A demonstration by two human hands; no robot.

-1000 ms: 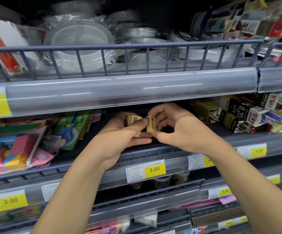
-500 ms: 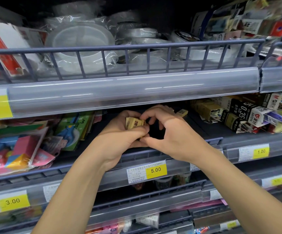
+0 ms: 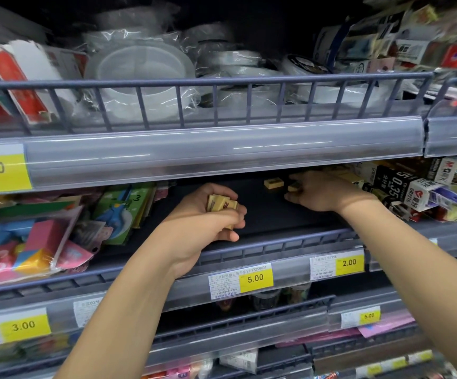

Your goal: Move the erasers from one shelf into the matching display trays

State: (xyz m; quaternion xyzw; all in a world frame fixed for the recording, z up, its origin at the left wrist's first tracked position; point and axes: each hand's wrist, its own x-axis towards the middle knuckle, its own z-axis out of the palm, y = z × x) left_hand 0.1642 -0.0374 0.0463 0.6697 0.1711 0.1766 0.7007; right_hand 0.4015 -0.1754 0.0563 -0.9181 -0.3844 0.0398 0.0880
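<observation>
My left hand (image 3: 208, 217) grips a small stack of tan erasers (image 3: 220, 205) above the dark middle shelf (image 3: 271, 217). Farther back and to the right, my right hand (image 3: 323, 191) reaches deep into the shelf, its fingers curled round another tan eraser (image 3: 293, 188). One loose tan eraser (image 3: 273, 184) lies on the shelf floor just left of my right fingers. The back of the shelf is dark and partly hidden by the rail above.
Black and white boxed goods (image 3: 410, 187) crowd the shelf right of my right hand. Colourful packets (image 3: 30, 242) fill the left side. A low wire rail (image 3: 276, 248) with price tags fronts the shelf. Wrapped plastic plates (image 3: 139, 69) sit on the shelf above.
My hands were together at the shelf front, passing an eraser to the left hand. Now the right hand has reached back and right to the loose erasers; the left hand stays, holding its stack.
</observation>
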